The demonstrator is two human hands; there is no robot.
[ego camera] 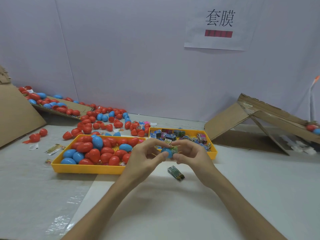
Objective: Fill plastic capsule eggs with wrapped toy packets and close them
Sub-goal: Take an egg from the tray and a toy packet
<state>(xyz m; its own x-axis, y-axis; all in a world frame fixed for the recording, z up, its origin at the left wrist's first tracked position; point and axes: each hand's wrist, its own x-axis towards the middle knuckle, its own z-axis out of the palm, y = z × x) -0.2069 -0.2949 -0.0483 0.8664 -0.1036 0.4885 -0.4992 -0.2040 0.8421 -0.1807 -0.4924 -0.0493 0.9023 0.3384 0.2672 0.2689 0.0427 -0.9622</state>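
Both hands meet over the table's middle, in front of the two yellow trays. My left hand [147,154] grips a blue capsule egg half [166,152] with thumb and fingers. My right hand [189,151] pinches a green wrapped toy packet [175,148] that sits at the mouth of the egg half. Whether the packet is fully inside I cannot tell. A second wrapped packet [175,173] lies on the table just below the hands.
The left yellow tray [86,168] holds several red and blue eggs. The right yellow tray [213,153] holds several wrapped packets. More eggs lie scattered behind on the table and on a cardboard sheet [72,105]. Folded cardboard [242,122] stands at the right.
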